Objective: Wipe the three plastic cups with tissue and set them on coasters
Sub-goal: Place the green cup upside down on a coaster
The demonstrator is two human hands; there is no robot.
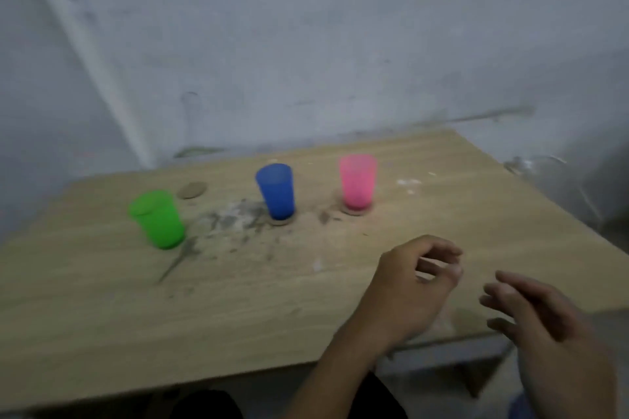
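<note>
Three plastic cups stand upright on the wooden table [102,316]. The pink cup [357,182] rests on a round coaster [355,211] at the right. The blue cup [276,192] stands on another coaster [281,222] in the middle. At the left, the green cup [158,219] sits directly on the wood, with a bare coaster [191,189] just behind it. My left hand [413,286] hovers over the table's front right part, fingers loosely curled, holding nothing. My right hand [541,313] is beside it past the table's right corner, fingers relaxed and empty. No tissue is in view.
Grey smudges and white flecks [235,218] mark the wood between the green and blue cups. A grey wall [306,44] rises right behind the table. The table's right edge [561,207] runs diagonally; a lower shelf [459,360] shows below the front corner.
</note>
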